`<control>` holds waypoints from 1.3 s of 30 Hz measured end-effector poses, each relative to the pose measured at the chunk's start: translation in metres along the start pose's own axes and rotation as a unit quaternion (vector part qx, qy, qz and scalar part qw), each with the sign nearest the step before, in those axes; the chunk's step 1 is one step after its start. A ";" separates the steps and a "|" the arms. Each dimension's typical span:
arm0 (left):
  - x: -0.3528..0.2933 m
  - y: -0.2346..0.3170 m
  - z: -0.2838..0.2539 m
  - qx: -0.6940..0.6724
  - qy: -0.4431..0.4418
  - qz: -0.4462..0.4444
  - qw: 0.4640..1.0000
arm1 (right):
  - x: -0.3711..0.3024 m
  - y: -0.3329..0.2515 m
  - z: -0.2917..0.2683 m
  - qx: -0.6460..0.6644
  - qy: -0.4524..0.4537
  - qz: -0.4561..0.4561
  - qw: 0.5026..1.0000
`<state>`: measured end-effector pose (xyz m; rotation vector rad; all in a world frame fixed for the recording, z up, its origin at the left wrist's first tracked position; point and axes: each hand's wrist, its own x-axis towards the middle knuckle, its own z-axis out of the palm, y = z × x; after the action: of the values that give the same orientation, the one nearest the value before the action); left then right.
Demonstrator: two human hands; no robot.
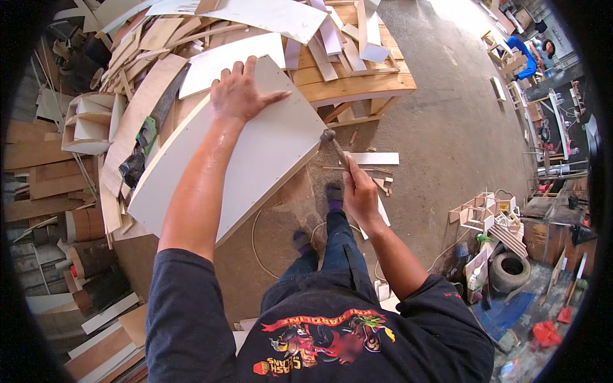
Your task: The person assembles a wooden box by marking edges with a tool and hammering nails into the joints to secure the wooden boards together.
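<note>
A large white wooden panel box [265, 150] lies tilted across the workbench, with small nail or screw marks along its edges. My left hand [241, 94] rests flat on its upper part, fingers and thumb spread. In my right hand [363, 195] is a hammer [336, 150], gripped by its handle. The hammer's head is right at the panel's right corner; whether it touches the panel I cannot tell.
Wood offcuts [150, 48] pile up on the bench's far left. A wooden table [364, 86] holding scraps stands beyond the panel. A cable [257, 236] and offcuts lie near my feet. At right are a tyre [509, 272] and, farther off, another person [527, 57] in blue trousers.
</note>
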<state>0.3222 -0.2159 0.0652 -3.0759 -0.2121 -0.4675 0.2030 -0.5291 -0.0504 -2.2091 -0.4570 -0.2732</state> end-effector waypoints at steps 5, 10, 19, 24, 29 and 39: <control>0.001 0.001 -0.001 0.002 -0.009 -0.003 1.000 | 0.004 -0.002 -0.003 0.001 0.015 -0.010 1.000; 0.000 -0.002 0.002 0.008 0.005 -0.002 1.000 | -0.005 -0.002 -0.002 0.002 0.000 -0.022 1.000; -0.001 -0.002 0.008 0.009 0.020 -0.001 1.000 | -0.023 -0.027 0.006 0.036 -0.008 -0.066 0.997; 0.000 -0.002 0.006 0.007 0.012 -0.004 1.000 | -0.021 -0.027 0.007 -0.004 -0.050 -0.060 0.997; 0.000 -0.002 0.007 0.009 0.023 0.004 1.000 | -0.021 -0.030 0.002 0.040 0.005 -0.079 0.996; 0.000 -0.001 0.007 0.008 0.031 0.003 0.999 | -0.019 -0.027 0.000 0.046 0.002 -0.081 0.996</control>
<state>0.3243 -0.2146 0.0585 -3.0405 -0.2044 -0.5582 0.1746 -0.5176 -0.0382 -2.0845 -0.6348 -0.3371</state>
